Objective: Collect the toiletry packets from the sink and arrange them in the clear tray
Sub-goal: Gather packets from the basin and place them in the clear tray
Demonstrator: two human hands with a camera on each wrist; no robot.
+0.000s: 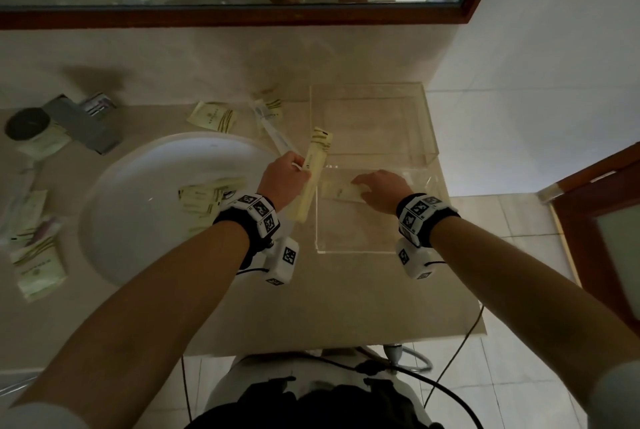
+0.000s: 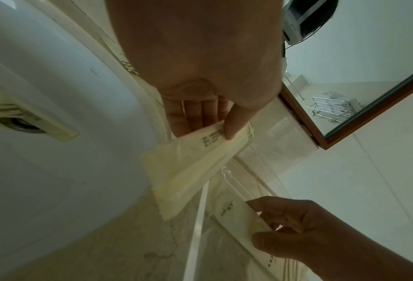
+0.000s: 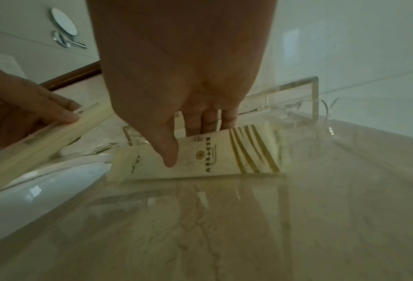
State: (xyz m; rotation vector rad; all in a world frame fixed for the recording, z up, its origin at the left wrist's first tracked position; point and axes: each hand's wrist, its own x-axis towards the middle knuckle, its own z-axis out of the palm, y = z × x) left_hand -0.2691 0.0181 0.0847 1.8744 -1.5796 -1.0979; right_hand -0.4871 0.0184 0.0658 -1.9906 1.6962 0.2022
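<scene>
Tray (image 1: 377, 250) edges faint, nearly invisible

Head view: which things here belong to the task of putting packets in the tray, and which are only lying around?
Part of the job:
- left hand gripping a long packet
- right hand pinching a flat packet in the near clear tray
- packets in the sink

Lying about:
- second clear tray behind
- faucet
- dark-lidded jar
- mirror

Both hands (image 1: 285, 176) (image 1: 381, 188) forward, fingers pinched
</scene>
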